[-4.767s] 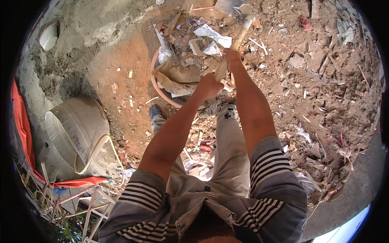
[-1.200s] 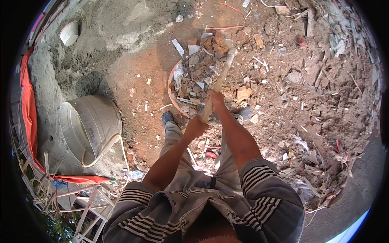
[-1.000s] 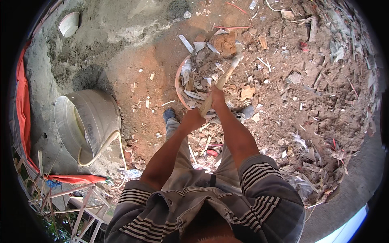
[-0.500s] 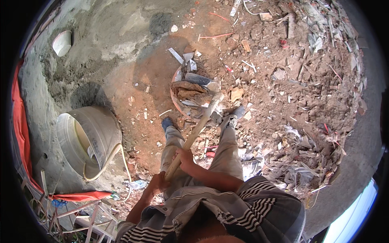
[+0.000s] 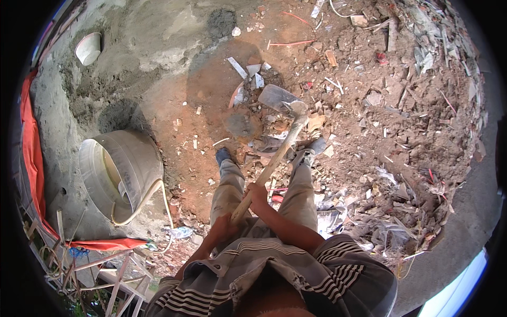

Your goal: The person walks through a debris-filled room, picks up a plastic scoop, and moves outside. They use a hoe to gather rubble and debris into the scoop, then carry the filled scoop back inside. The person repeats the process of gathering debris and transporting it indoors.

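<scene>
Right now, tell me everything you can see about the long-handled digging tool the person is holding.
The hoe has a long, pale wooden handle and a broad, flat, grey metal blade, dusty with soil. It slants up from the person's waist toward the rubble, the blade raised over a shallow pan of dirt and debris. Both hands grip the lower handle: the right hand higher up, the left hand near the end. The shaft passes between the person's legs in the picture. Whether the blade touches the debris cannot be told.

Bare reddish-brown earth ground (image 5: 174, 100) is seen from above. A grey drum (image 5: 119, 171) lies tipped on it at the left. Rubble and torn scraps (image 5: 401, 121) are strewn across the right. A small white pot (image 5: 88, 48) sits far left.
</scene>
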A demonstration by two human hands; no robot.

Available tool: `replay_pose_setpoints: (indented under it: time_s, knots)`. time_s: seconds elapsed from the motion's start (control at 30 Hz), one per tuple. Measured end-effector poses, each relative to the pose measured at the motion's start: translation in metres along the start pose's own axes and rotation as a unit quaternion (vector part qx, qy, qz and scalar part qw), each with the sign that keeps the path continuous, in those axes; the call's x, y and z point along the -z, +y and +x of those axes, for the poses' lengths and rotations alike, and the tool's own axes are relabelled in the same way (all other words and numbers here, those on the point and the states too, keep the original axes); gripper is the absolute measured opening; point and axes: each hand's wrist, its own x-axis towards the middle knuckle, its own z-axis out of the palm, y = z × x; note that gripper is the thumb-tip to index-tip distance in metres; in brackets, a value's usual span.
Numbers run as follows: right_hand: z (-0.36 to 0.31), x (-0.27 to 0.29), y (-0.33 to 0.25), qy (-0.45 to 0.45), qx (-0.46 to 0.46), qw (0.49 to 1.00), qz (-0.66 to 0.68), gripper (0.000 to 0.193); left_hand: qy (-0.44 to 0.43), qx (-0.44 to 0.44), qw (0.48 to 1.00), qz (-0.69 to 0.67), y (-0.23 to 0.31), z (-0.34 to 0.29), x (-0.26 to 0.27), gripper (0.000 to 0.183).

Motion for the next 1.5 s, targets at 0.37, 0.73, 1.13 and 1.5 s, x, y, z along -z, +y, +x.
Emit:
replay_pose_setpoints:
  time_s: [0.37, 0.73, 1.13, 1.5]
  knots:
    - [-0.062, 0.001, -0.011, -0.039, -0.025, 0.999, 0.001, 0.009, 0.011, -0.018, 0.999, -0.035, 0.025, -0.068, 0.025, 0.048]
    - [-0.04, -0.045, 0.037, 0.021, -0.074, 0.997, -0.02, 0.011, -0.143, 0.026, 0.977, -0.154, -0.024, -0.07, 0.064, 0.047]
    - [0.019, -0.073, -0.133, -0.083, 0.12, 0.985, -0.092, 0.006, 0.057, -0.119, 0.965, -0.227, 0.098, 0.031, 0.05, 0.05]
    - [0.002, -0.144, -0.187, -0.141, 0.121, 0.963, -0.196, 0.008, 0.273, -0.091, 0.956, -0.055, 0.179, 0.013, 0.089, 0.057]
